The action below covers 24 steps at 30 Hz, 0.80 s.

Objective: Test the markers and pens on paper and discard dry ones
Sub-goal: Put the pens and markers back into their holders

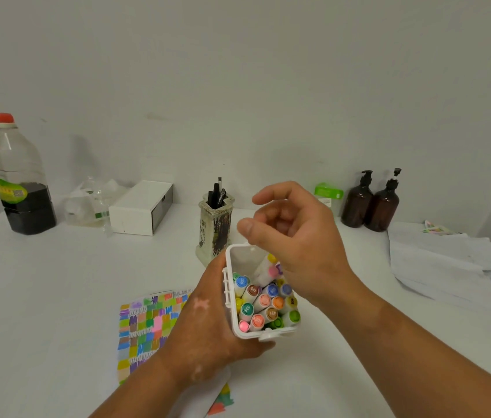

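My left hand (208, 321) grips a white plastic marker box (239, 260) from the left and below, holding it tilted toward me above the table. Several markers (264, 303) with coloured, numbered caps stand in it. My right hand (295, 233) hovers just over the box's far end, fingers loosely curled and holding nothing. Under my left forearm lies the test paper (147, 324), covered in coloured swatches. A ceramic pen holder (212, 233) with black pens (217, 193) stands behind the box.
At the back stand a large bottle of dark liquid (22, 182), a crumpled plastic bag (87, 203), a white box (141, 208), a green packet (328, 191) and two brown pump bottles (371, 203). Loose white sheets (443, 263) lie at the right.
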### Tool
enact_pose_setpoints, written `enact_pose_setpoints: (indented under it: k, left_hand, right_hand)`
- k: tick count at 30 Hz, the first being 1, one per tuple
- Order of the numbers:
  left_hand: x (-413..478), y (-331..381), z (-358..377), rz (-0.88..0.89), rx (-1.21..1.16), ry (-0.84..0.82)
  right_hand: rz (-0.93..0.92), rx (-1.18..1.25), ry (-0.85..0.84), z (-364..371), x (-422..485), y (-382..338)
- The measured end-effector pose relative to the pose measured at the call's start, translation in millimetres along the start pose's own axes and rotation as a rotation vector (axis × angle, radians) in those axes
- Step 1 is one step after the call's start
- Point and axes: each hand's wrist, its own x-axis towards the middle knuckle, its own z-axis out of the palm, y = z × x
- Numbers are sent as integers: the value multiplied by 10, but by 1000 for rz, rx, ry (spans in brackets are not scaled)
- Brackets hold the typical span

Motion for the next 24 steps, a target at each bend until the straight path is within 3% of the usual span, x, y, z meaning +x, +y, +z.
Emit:
enact_pose_setpoints:
  k: [1,4,6,9,12,14,16,24]
  left_hand:
    - [13,-16,12,4,-19,-27]
    - [-112,6,-13,147,-86,220]
    - [-159,-69,-5,155,-131,231]
    - [-125,-56,-48,114,-289,142]
    - [-127,-92,-75,95,-390,155]
    - [-122,-121,-95,76,-411,220]
    - [-118,-121,-137,45,-445,243]
    - [162,-179,-785,-66,-521,267]
  right_hand:
    - [-4,-21,4,-26,-9,3]
    - [51,-154,-53,-63,-61,48]
    - [74,-222,-51,-96,-97,73]
    - [88,-6,193,-325,-142,167]
    - [305,49,354,-554,-304,450]
    - [514,-58,260,-582,-489,727]
    - [603,-182,177,-557,-663,949]
    - [551,-254,139,-542,-886,1137]
